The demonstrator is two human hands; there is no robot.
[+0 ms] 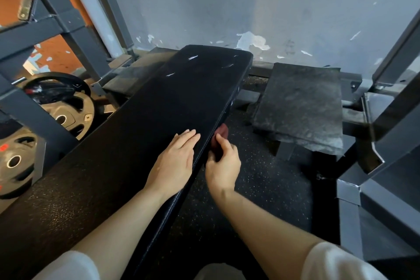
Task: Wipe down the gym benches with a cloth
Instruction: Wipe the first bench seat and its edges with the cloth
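A long black padded gym bench [145,125] runs from the near left to the far middle, with small white scuffs near its far end. My left hand [175,161] lies flat on the bench top near its right edge, fingers straight. My right hand [223,163] is just off that right edge and grips a dark red cloth [220,136] against the side of the pad. Most of the cloth is hidden by my fingers and the bench edge.
Weight plates [66,107] lean by the grey steel rack frame [41,36] on the left. A dusty black rubber mat [300,107] lies on a low support to the right. Grey rack uprights [391,102] stand at far right. Speckled rubber floor [250,188] lies below, with a peeling wall behind.
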